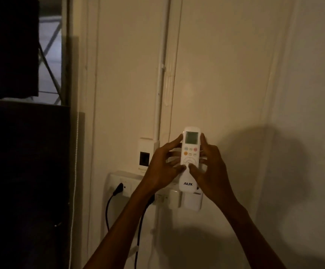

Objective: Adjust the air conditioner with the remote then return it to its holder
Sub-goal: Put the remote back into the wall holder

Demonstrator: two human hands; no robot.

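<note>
1. Head view: just below frame centre, we hold the remote [190,159] upright with both hands: left hand [162,167] and right hand [209,167] clasp its sides, thumbs meeting at the round pad.
2. The holder [191,202] sits on the wall directly below; the remote's lower end is just above it or barely in; we cannot tell which.
3. Judgement: whether adjusting is finished is unclear; seating the remote remains.

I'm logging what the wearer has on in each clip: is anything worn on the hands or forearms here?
Nothing shows. The left hand and the right hand are bare: no gloves, and no rings that the dim light lets me see. Both forearms are uncovered from the wrist to the bottom edge of the frame, with no sleeve, watch or bracelet in view.
</note>
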